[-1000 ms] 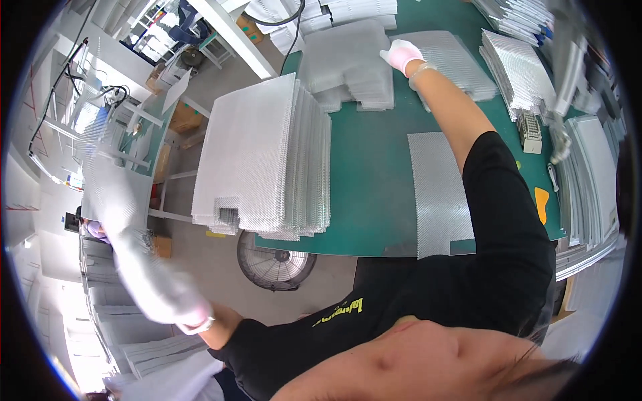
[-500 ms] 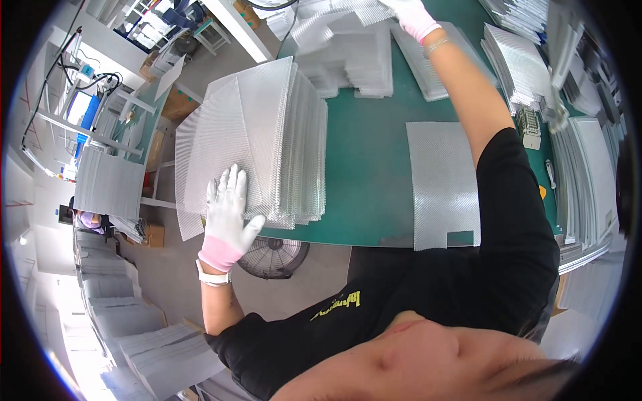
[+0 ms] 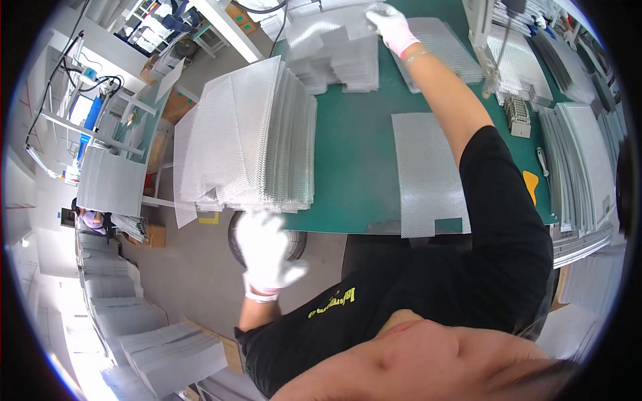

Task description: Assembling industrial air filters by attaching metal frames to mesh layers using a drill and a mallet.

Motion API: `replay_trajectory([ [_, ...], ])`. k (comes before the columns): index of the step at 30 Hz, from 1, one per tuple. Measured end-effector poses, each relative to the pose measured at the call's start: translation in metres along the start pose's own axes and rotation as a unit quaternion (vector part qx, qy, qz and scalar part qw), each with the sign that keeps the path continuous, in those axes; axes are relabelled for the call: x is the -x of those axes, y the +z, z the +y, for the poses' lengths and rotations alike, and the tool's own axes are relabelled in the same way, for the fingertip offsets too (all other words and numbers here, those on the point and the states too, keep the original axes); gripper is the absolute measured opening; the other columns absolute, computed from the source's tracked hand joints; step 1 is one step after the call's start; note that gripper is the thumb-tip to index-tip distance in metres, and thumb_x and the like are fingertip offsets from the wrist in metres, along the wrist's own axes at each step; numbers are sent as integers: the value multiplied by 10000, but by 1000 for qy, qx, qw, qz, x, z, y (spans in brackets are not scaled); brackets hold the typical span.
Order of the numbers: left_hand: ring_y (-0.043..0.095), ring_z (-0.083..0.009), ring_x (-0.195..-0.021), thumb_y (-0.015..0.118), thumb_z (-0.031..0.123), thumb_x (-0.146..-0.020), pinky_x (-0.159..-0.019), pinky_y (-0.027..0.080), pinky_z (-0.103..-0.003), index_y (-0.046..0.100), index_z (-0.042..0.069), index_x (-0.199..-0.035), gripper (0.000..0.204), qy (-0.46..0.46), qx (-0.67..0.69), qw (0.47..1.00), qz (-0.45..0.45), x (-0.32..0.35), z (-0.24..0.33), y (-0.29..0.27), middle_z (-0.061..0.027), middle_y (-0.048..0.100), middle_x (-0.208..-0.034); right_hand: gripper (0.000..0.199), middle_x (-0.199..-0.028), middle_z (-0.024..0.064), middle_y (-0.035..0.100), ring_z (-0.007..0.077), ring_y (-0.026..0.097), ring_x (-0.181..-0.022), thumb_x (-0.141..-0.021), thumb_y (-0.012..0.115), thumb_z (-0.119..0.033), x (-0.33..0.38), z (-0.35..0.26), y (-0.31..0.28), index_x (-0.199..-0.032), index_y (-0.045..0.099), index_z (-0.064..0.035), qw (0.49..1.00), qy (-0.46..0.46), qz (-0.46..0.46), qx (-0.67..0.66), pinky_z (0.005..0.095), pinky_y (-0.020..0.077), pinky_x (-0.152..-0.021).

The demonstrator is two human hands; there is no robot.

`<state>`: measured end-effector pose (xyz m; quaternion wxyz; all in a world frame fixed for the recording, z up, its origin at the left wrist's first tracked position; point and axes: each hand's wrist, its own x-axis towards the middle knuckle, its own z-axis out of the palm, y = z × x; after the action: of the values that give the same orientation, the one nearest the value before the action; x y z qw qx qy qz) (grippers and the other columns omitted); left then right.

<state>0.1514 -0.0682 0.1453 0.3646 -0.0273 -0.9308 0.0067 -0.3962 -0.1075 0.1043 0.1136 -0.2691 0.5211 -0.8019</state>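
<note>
My left hand (image 3: pixel 266 248), in a white glove, is raised off the near edge of the table. It is blurred, with its fingers stretched out and its thumb apart, and holds nothing. Just beyond it stands a tall stack of translucent textured sheets (image 3: pixel 231 127), the top ones lying askew. My right hand (image 3: pixel 391 28), also gloved, reaches to the far side of the table. Its fingers are bent at the edge of a translucent textured sheet (image 3: pixel 338 25) on top of a pile of notched sheets (image 3: pixel 361 70). A single sheet with a rectangular cutout (image 3: pixel 428 167) lies in front of my right arm.
The green table (image 3: pixel 354 160) carries another low sheet pile (image 3: pixel 445 50) beside my right wrist. Rightward are a small boxy block (image 3: pixel 517 118), a white-handled tool (image 3: pixel 542 160), a yellow scraper-like piece (image 3: pixel 530 186) and upright sheets (image 3: pixel 568 154). A floor fan (image 3: pixel 234 240) stands below; another person (image 3: pixel 92 219) is far left.
My left hand has come off the tall stack and moved toward me and right. My right hand has shifted slightly left and nearer, with the sheet at its fingers settling on the far pile.
</note>
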Motion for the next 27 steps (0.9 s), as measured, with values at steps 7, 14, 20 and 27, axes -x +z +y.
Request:
replay_trajectory([
  [7,569,-386,-1236,691,92,-752,-1062,427,-508,610,5,-1238,501,-102,301,946,-62,-9,47,100,-206,599,-1325,343,-1029,50,695,117,654,-899,-902,730,-140,10,-12,-21,-1211,643,-19,999,28,-31,-34,263,543,-741],
  [14,592,-324,-1240,584,20,-865,-1052,457,-386,627,-13,-1237,376,-223,446,865,-50,-28,37,148,-192,627,-1307,411,-1168,80,649,140,643,-961,-948,648,-78,-23,-3,-92,-1333,535,8,992,114,-37,-28,276,548,-777],
  [20,577,-220,-1255,524,67,-997,-1104,414,-338,602,-31,-1307,334,-379,559,737,-30,-34,14,187,-125,633,-1322,240,-1044,25,678,108,646,-975,-979,609,-58,53,-84,-85,-1217,635,-66,982,-43,-142,-119,253,522,-857],
  [27,487,-326,-1313,489,621,-982,-1140,376,-475,282,-33,-1520,872,-380,786,460,159,-67,-7,184,-213,392,-1519,533,-1174,46,636,81,569,-911,-938,587,-97,220,-137,-146,-1442,448,10,983,14,-157,89,261,487,-853],
])
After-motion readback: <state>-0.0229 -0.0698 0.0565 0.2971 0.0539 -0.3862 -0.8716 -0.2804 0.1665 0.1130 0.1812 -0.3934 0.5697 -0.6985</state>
